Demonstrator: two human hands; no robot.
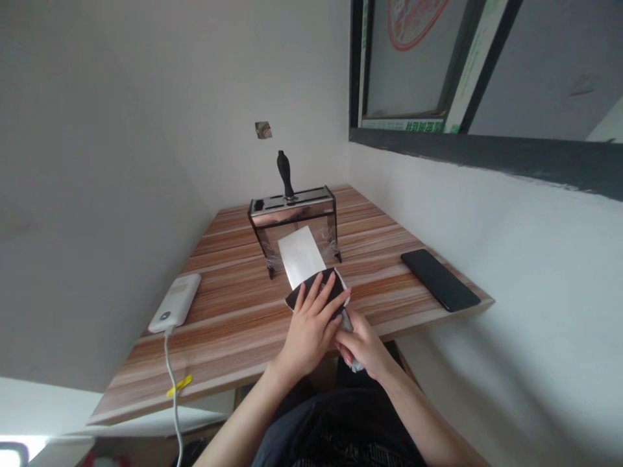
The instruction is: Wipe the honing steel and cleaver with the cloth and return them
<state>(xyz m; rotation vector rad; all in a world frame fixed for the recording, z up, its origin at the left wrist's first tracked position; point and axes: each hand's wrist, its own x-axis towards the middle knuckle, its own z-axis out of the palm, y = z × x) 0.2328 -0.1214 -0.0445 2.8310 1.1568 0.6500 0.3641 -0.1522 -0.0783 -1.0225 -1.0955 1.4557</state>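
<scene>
A wide, pale, flat blade [302, 256], apparently a cleaver's, points away from me above the table's near half. A black sleeve or sheet with a white edge [294, 299] covers its near end. My left hand [314, 327] lies across this black cover with its fingers stretched and spread. Close beside it, my right hand [359, 344] is closed around the cleaver's handle end, which looks wrapped in whitish plastic. Most of the handle is hidden by my fingers. Just beyond the blade stands a knife block [292, 213] with clear sides and a black-handled tool [284, 174] upright in it.
The wood-grain table [228, 305] meets a wall on the right. A black phone [440, 279] lies near its right edge. On the left are a white power bank [176, 302] with a white cable [171, 376] and a yellow strip [180, 385].
</scene>
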